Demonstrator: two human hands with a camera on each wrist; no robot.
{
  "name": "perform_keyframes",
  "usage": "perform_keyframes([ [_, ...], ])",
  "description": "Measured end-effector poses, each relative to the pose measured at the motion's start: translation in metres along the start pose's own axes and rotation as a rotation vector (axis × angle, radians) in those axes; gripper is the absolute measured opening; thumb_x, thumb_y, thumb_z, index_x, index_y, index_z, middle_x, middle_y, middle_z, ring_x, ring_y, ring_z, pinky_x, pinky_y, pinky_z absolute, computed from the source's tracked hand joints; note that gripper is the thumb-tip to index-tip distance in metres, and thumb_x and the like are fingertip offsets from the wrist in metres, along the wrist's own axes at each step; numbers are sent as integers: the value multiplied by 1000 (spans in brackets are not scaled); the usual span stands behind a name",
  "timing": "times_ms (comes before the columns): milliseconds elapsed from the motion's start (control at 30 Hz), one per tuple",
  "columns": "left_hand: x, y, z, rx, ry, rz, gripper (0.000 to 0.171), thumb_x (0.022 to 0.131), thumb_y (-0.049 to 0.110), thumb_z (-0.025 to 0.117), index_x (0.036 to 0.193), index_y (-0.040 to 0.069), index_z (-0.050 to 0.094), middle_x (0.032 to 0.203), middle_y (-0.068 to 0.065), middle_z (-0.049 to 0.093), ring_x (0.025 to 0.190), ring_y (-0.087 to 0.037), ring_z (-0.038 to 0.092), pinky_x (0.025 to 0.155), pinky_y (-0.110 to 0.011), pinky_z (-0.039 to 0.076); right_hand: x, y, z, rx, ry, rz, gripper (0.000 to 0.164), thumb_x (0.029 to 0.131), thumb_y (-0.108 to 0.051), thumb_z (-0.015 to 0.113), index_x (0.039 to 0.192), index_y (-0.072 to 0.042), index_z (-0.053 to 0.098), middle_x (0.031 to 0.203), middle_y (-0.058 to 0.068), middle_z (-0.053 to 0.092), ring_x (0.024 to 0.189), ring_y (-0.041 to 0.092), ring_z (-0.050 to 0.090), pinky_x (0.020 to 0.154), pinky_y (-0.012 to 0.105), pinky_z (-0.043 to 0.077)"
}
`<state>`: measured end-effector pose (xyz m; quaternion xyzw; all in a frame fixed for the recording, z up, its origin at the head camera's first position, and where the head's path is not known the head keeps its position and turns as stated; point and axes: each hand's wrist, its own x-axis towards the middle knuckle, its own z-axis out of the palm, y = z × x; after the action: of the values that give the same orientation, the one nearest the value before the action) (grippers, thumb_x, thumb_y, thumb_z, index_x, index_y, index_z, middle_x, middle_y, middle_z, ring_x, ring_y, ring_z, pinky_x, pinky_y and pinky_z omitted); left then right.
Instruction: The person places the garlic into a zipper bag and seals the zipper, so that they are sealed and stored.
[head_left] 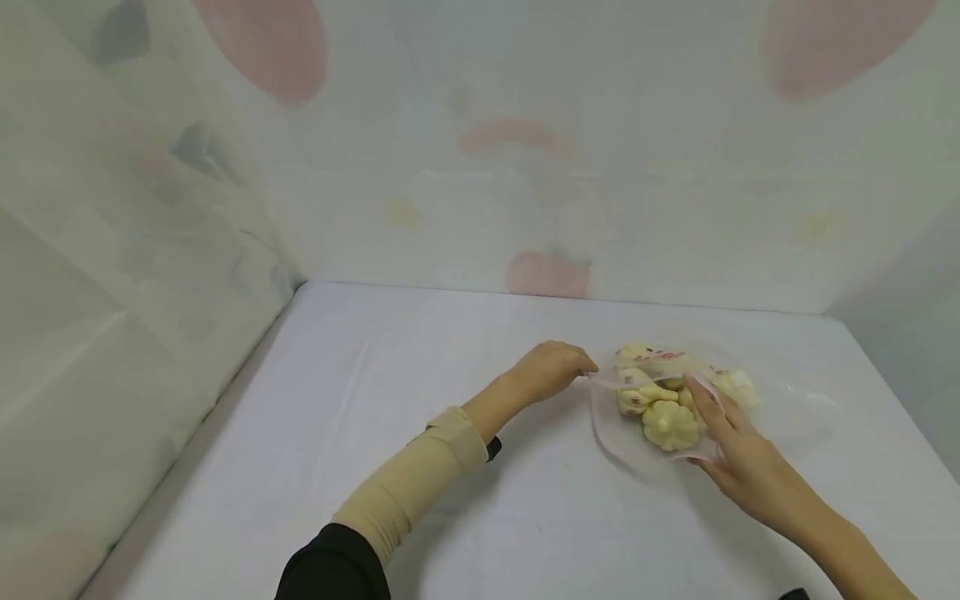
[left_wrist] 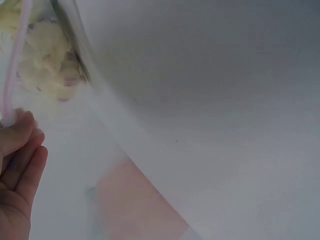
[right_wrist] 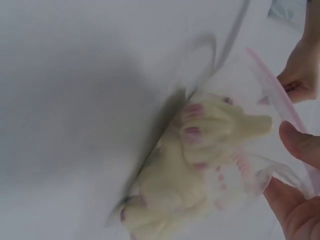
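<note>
A clear zip bag (head_left: 798,408) with a pink seal strip lies on the table, its mouth facing the person and spread apart. Several pale garlic bulbs (head_left: 670,426) with purplish patches sit inside, and red print shows on the plastic. My left hand (head_left: 551,371) pinches one end of the mouth between thumb and fingertips; in the left wrist view the pink strip (left_wrist: 16,60) runs up from that pinch. At the opposite side of the mouth, my right hand (head_left: 742,454) holds the rim, with the plastic between thumb and fingers (right_wrist: 285,200) in the right wrist view.
A white cloth covers the table (head_left: 450,350). Behind it hangs a pale curtain (head_left: 660,167) with faded red fruit shapes, and another patterned sheet (head_left: 150,275) closes off the left side. A grey-white panel (head_left: 907,317) stands on the right.
</note>
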<state>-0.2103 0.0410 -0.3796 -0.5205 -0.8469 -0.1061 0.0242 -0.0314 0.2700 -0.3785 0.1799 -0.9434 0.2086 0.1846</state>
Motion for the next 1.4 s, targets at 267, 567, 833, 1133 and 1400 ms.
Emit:
perform_keyframes([
  [267, -23, -17, -7, -23, 136, 10, 30, 91, -8, 57, 109, 8, 74, 108, -3, 72, 102, -17, 67, 90, -26, 51, 1, 13, -5, -42, 83, -169, 68, 106, -37, 28, 152, 3, -1, 158, 7, 19, 101, 37, 64, 80, 5, 45],
  [567, -43, -26, -7, 4, 217, -9, 30, 88, -12, 60, 107, 7, 74, 106, -3, 73, 99, -17, 68, 85, -25, 53, -12, 20, -9, -83, -44, -105, 60, 106, -25, 32, 156, -9, 3, 152, -18, 21, 58, 6, 57, 54, 17, 45],
  [833, -56, -28, -5, 42, 229, 51, 28, 86, -13, 61, 101, 8, 75, 101, 0, 74, 95, -14, 69, 82, -19, 53, -27, 21, -9, -146, -123, -72, 97, 82, 5, 70, 157, -25, 16, 119, 14, 66, 78, 20, 70, 63, 32, 56],
  [1133, -70, -26, -6, -21, 156, 36, 30, 86, -13, 61, 103, 8, 75, 101, -2, 74, 95, -16, 69, 82, -22, 54, -39, 21, -18, -120, -281, 92, 64, 93, -19, 65, 149, -36, 39, 112, 6, 71, 94, 18, 69, 75, 42, 56],
  [1400, -83, -18, -6, 42, 271, 142, 10, 85, 7, 73, 95, 9, 77, 89, 1, 74, 81, -8, 70, 72, -14, 52, -42, 32, -29, -149, -311, 157, 51, 94, -24, 65, 142, -17, 51, 126, 14, 63, 101, 37, 66, 80, 53, 53],
])
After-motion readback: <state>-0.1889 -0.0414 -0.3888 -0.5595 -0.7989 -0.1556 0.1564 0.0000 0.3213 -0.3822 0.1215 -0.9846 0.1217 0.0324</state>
